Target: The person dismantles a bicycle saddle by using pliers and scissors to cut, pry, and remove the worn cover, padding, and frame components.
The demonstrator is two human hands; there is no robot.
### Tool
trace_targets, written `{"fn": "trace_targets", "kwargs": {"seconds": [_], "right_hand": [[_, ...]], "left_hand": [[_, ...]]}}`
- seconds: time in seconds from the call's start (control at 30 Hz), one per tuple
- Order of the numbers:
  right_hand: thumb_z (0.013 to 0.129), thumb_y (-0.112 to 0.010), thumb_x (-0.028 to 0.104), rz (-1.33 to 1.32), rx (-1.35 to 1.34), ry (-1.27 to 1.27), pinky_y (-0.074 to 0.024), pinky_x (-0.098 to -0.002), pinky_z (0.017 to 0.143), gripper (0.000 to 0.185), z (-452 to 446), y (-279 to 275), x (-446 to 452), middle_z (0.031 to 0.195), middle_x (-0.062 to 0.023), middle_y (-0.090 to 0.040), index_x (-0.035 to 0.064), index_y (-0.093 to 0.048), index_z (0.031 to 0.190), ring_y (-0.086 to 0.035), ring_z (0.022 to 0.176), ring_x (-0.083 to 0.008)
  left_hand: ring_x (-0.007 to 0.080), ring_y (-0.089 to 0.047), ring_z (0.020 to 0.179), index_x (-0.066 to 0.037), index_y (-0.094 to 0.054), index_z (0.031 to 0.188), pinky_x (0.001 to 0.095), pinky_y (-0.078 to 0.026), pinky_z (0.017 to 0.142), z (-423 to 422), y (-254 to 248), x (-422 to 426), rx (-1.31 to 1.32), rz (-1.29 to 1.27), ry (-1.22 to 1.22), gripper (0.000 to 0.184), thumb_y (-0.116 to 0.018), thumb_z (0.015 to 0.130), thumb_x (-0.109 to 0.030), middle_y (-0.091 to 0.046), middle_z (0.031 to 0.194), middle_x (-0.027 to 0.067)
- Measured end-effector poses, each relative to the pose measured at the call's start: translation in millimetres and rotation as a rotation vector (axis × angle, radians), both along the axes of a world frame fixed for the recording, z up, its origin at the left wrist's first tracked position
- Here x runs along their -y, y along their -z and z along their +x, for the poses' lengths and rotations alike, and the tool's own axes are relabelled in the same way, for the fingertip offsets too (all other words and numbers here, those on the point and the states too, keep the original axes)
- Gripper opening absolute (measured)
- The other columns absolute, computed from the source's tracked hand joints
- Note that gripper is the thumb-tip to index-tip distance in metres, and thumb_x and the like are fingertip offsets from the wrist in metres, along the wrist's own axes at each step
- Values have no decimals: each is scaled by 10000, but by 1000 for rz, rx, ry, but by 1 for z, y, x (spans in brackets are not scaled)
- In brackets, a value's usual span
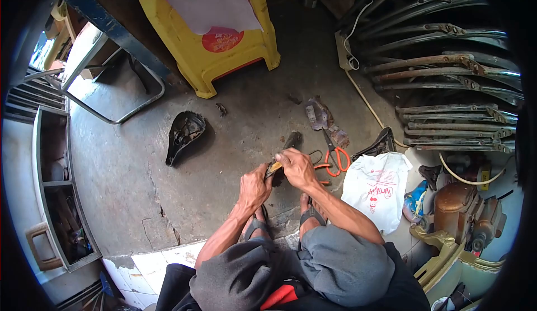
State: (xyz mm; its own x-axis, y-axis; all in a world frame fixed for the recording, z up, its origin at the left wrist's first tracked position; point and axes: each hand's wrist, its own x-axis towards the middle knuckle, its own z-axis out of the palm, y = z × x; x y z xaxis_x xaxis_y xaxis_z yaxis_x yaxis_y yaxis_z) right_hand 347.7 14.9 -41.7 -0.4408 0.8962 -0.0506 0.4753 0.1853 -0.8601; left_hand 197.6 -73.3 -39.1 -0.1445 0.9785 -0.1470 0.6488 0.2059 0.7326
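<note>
"What lies around the hands?"

"Largest first: a grey concrete floor (123, 188) spreads beneath the fingers of the left hand (254, 188) and the right hand (297, 168). Well beyond the fingers stands a yellow plastic stool (190, 53). Near the right fingers, on their right, is a crumpled white plastic bag with red print (369, 185). Ahead and left of the left fingers, well apart, lies a black, hollow, saddle-shaped shell (182, 134). Just right of the right fingers lie orange-handled scissors with dark metal blades (337, 152). A dark, elongated piece (292, 139) shows just beyond the right fingers; whether they hold it is hidden."

"And the fingers themselves?"

"The left ones are clamped on a slim yellow piece (274, 169), perhaps a tool handle, between the hands. The right ones are curled, thumb at its far end; I cannot tell what they close on."

"How is this done well?"

"My judgement: a firm left grip, hands close together for control, short light movements, and the right thumb clear of any hidden edge."
</note>
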Motion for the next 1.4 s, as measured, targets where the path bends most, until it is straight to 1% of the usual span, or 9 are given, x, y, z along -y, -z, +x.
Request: {"fn": "trace_targets", "kwargs": {"seconds": [0.23, 0.33, 0.47, 0.63, 0.77, 0.87, 0.97, 1.2, 1.4], "right_hand": [[920, -636, 251, -48, 204, 187, -520, -434, 821, 254, 4, -2, -19, 950, -167, -723, 27, -755, 934, -690, 918, -359], [918, -608, 203, 254, 178, 511, -528, -472, 809, 227, 54, 81, -58, 918, -192, -731, 32, -751, 878, -697, 885, -384], [944, -617, 253, 162, 559, 956, -515, -513, 818, 280, 188, 61, -143, 931, -249, -708, -10, -711, 923, -693, 902, -409], [867, -726, 210, 361, 540, 637, -470, -468, 958, 285, 154, 23, -124, 1187, -218, -637, 28, -698, 1084, -599, 1108, -410], [853, -742, 258, 299, 268, 178, -471, -484, 964, 370, 91, 15, -60, 1075, -195, -651, 53, -664, 1151, -609, 1049, -409], [844, -739, 260, -112, 423, 89, -458, -468, 997, 435, 84, 20, -33, 1211, -239, -600, 33, -655, 1205, -570, 1159, -407], [834, -743, 220, -19, 657, 133, -445, -484, 1015, 514, 105, 47, -13, 1225, -269, -581, -6, -602, 1274, -535, 1215, -431], [841, -735, 153, -59, 636, 122, -433, -476, 1040, 612, 134, 73, 23, 1305, -264, -521, -14, -510, 1385, -530, 1205, -433], [835, -721, 112, 84, 603, 124, -438, -482, 1025, 544, 135, 81, 9, 1252, -248, -552, -15, -549, 1336, -532, 1187, -437]], "left_hand": [[426, -690, 812, -48, -639, 1162, 492, -556, 706, 19, -9, -12, -155, 28, 23, 318, -654, 853, -125, -699, 924, 233], [410, -694, 830, -61, -640, 1164, 476, -565, 703, 27, -36, 4, -140, 76, 94, 355, -658, 810, -87, -703, 947, 213], [372, -701, 865, -86, -646, 1218, 449, -583, 724, -1, -43, 42, -79, 292, 150, 479, -646, 747, -2, -701, 977, 185], [373, -704, 975, -77, -661, 1217, 407, -586, 840, -13, -30, 34, -70, 280, -80, 487, -627, 749, 56, -705, 1103, 188], [377, -681, 1060, -70, -652, 1224, 427, -559, 926, -13, -6, 24, -172, 403, -114, 475, -626, 768, 60, -693, 1154, 185], [366, -575, 1259, -55, -617, 1279, 509, -426, 1101, -15, 29, 21, -218, 302, 4, 534, -611, 760, 66, -637, 1287, 177], [366, -566, 1270, -62, -607, 1306, 492, -417, 1114, -9, 44, 29, -235, 212, 53, 556, -630, 762, 46, -635, 1295, 163], [400, -505, 1318, -57, -631, 1302, 541, -330, 1157, -6, 21, 17, -163, 88, 105, 582, -783, 834, -368, -615, 1326, 191], [376, -535, 1316, -1, -686, 1212, 538, -331, 1154, -13, 29, 13, 0, 90, 9, 442, -721, 900, -312, -633, 1317, 215]]}}
